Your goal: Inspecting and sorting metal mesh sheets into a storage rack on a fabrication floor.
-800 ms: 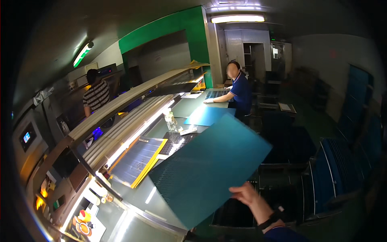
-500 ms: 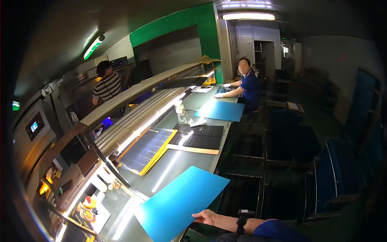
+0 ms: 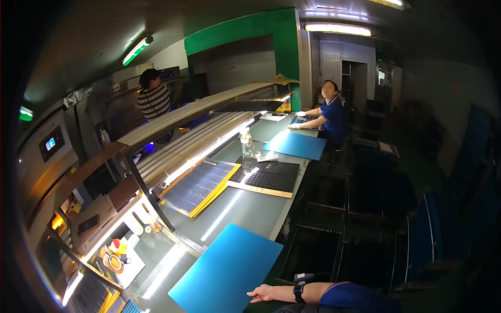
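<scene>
A large blue sheet [image 3: 224, 271] lies over the near end of the grey-green workbench [image 3: 229, 208], almost flat. My right hand [image 3: 260, 293] is at the sheet's near right edge, its forearm coming in from the lower right with a black wrist strap. The fingers look loosely apart, tips at the edge, and no firm grip shows. My left hand is out of view. Beyond the sheet are a yellow-edged stack of dark sheets [image 3: 201, 185] and a black textured mat [image 3: 269, 175] with a wooden strip [image 3: 261, 190].
Another blue sheet [image 3: 297, 145] lies farther along, before a seated person in white gloves [image 3: 330, 112]. A clear bottle [image 3: 246, 142] stands on the bench. A lit shelf rack [image 3: 198, 135] runs along the left, with a striped-shirted person [image 3: 154, 96] behind. Dark racks [image 3: 318, 250] stand at the right.
The near blue sheet has shifted slightly left and down and lies flatter, its glare gone. My right hand has lowered slightly and its fingers have loosened. The whole view has swung a little.
</scene>
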A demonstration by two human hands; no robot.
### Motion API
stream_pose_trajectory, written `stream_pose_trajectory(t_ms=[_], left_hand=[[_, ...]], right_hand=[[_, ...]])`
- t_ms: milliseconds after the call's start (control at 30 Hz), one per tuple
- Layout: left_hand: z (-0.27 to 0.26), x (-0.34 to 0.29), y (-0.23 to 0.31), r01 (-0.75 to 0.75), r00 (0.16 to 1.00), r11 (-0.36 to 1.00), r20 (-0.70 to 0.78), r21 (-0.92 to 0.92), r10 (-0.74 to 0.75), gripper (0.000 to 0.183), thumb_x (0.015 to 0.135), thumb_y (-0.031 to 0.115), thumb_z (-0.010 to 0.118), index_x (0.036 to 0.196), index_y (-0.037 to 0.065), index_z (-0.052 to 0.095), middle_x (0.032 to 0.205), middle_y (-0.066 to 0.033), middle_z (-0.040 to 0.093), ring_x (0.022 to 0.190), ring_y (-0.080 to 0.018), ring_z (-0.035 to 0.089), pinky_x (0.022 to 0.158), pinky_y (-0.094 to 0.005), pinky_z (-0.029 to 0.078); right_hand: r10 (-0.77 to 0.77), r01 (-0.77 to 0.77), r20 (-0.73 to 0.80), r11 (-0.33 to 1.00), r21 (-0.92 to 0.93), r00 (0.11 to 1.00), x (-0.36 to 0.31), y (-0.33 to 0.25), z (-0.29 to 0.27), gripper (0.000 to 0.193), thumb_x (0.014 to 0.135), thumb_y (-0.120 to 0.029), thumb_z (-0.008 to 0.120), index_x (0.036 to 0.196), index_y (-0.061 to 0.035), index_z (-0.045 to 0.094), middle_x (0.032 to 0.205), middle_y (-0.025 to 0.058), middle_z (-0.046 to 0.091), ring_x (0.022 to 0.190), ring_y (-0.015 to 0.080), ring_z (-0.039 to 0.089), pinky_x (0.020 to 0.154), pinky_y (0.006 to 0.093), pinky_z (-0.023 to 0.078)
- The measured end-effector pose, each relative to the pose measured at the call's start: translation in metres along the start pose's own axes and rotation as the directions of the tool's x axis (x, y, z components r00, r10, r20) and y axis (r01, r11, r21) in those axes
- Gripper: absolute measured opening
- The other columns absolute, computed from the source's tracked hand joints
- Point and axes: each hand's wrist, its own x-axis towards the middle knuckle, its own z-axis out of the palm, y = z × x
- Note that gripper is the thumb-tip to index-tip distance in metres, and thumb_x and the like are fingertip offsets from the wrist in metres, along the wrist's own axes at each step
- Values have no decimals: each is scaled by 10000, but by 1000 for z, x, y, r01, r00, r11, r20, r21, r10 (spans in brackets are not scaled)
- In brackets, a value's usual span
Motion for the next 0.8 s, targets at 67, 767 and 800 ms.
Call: stream_pose_trajectory(t_ms=[67,767,800], left_hand=[[-3,-9,3,-66,992,998,-112,8,66,852,736,512,650,1376,55,320,1390,-284,300,1302,-430,263,1057,-501,246],[91,-75,-68,146,284,258,-209,-955,-936,662,753,140,715,1278,-8,340,1311,-256,333,1227,-356,355,1009,-455,320],[95,-78,-72,36,288,-148,151,-988,-946,583,766,128,709,1235,-3,389,1283,-248,364,1188,-332,401,981,-455,356]], right_hand=[[-10,11,57,1000,-22,998,-1,5,-3,295,798,-73,686,1030,34,538,1039,100,566,873,202,610,800,344,555],[-216,194,161,971,139,963,-21,5,-17,120,872,-110,590,979,-56,584,966,77,640,907,224,623,788,339,538],[-206,186,159,974,132,966,-19,5,-19,120,872,-110,590,979,-56,584,966,77,640,907,224,623,788,339,538]])
